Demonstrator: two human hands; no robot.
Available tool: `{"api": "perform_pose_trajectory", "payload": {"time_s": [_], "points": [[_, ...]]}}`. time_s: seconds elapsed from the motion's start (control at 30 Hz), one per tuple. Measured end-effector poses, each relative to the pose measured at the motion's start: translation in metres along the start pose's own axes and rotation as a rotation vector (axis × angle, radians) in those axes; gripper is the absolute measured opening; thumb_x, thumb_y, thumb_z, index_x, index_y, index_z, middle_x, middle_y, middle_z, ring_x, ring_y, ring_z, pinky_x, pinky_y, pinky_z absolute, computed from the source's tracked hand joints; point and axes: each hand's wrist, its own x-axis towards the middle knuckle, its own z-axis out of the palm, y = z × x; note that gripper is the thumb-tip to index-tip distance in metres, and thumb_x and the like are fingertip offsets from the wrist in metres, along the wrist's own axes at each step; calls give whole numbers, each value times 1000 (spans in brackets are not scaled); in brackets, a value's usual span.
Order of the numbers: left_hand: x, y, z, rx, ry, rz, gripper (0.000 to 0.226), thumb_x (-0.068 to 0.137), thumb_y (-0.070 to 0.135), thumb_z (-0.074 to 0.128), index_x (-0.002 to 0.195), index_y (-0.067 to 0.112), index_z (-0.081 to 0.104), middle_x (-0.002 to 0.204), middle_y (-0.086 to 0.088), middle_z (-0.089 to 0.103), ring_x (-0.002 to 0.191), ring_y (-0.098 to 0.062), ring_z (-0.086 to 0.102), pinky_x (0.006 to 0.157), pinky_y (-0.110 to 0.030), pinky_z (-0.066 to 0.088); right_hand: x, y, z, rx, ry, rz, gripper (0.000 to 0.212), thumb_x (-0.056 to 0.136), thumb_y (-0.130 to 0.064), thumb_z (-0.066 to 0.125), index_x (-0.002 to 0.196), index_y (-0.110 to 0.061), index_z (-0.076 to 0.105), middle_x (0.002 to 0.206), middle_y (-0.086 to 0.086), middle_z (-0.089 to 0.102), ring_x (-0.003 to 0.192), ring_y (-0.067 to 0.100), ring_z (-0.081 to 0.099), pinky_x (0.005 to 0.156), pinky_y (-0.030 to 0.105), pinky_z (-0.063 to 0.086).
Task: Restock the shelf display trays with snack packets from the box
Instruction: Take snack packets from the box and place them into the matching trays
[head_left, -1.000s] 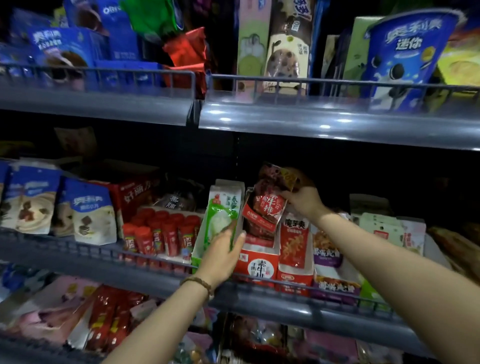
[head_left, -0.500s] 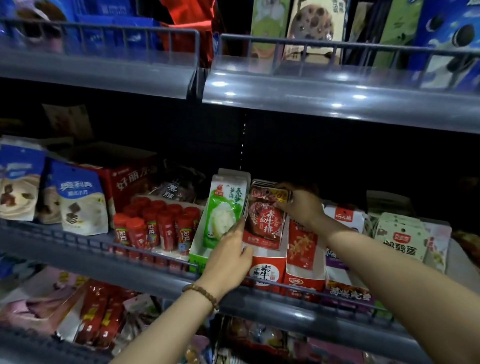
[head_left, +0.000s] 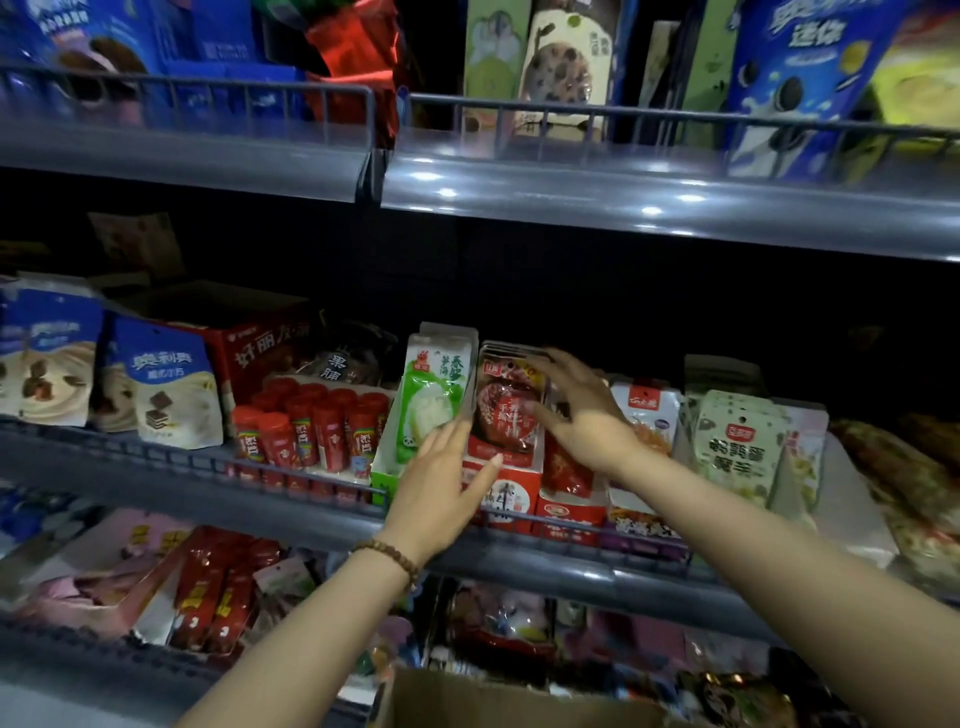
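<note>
red snack packets (head_left: 506, 415) mid-frame, upright in tray (head_left: 522, 493) | left hand (head_left: 441, 488) flat, unclenched, lower-left of them | right hand (head_left: 582, 410) splayed loose at right edge

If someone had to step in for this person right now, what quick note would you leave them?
Left hand: open, straight fingers at the lower front of the red packets.
Right hand: open, fingers spread by the packets' right edge.
Packets stand upright in the red-and-white tray on the middle shelf.
Done: this batch is in the tray.
Left: square it up, then likely fetch more from the cardboard box below.
</note>
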Motion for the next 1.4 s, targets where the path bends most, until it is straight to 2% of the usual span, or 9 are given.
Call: {"api": "perform_pose_trajectory", "payload": {"time_s": [0.4, 0.6, 0.7, 0.8, 0.97, 1.1, 1.2, 1.27, 1.4], "points": [[-183, 17, 78, -10, -202, 80, 70, 89, 65, 26, 149, 32, 10, 150, 23, 8, 137, 6, -1, 110, -15, -1, -259, 26, 22, 230, -349, -33, 54, 91, -45, 52, 140, -37, 31, 150, -15, 29, 138, -2, 25, 113, 14, 18], [-230, -7, 134, 127, -472, -41, 101, 69, 83, -5, 150, 26, 11, 157, 9, 10, 145, -10, 6, 116, -27, 4, -330, 78, 75, 200, -667, 363, 110, 61, -91, 27, 141, -16, 39, 145, 2, 41, 132, 14, 40, 107, 20, 30], [-235, -18, 153, 174, -544, -124, 124, 52, 90, -19, 150, 23, 16, 157, 5, 14, 145, -13, 11, 118, -32, 10, -342, 102, 98, 250, -802, 664, 61, 93, -44, 50, 137, -3, 41, 141, 10, 46, 125, 19, 47, 96, 19, 36], [-243, -19, 164, 239, -619, -158, 90, 81, 79, 10, 150, 22, 16, 158, 3, 14, 145, -15, 9, 118, -34, 8, -357, 126, 123, 245, -737, 723, 24, 94, -30, 52, 99, -11, 66, 112, 10, 65, 105, 24, 60, 84, 26, 45], [-247, -10, 167, 196, -661, -167, 67, 95, 57, 27, 150, 20, 16, 157, 1, 16, 145, -16, 10, 118, -34, 8, -354, 118, 108, 371, -510, 676, 26, 88, -13, 64, 63, -18, 57, 68, -4, 64, 67, 8, 59, 82, 35, 50], [-235, 12, 160, -204, -666, -272, 69, 91, 61, 32, 147, 21, 25, 149, 6, 30, 137, -12, 27, 113, -27, 23, -322, 85, 70, 640, -537, 447, 14, 89, -8, 61, 76, -8, 63, 74, -5, 69, 71, 4, 64, 78, 24, 50], [-222, 34, 143, -545, -633, -291, 41, 94, 45, 44, 128, 22, 48, 115, 22, 52, 101, 5, 52, 84, -10, 42, -291, 57, 43, 739, -505, 369, 7, 89, -10, 61, 86, -6, 65, 70, -8, 69, 69, 2, 63, 71, 17, 48], [-215, 38, 136, -649, -557, -239, 29, 94, 40, 48, 86, 14, 61, 70, 18, 54, 64, 0, 50, 61, -15, 39, -274, 40, 26, 786, -469, 366, 5, 89, -11, 61, 87, -8, 65, 72, -2, 68, 67, 7, 63, 67, 17, 50], [-202, 36, 117, -707, -377, -165, 47, 89, 46, 50, 52, 21, 37, 51, 3, 27, 49, -12, 27, 52, -24, 25, -251, 18, 4, 895, -430, 420, 6, 88, -15, 63, 91, -10, 66, 69, 0, 70, 61, 13, 66, 61, 22, 52]]}}
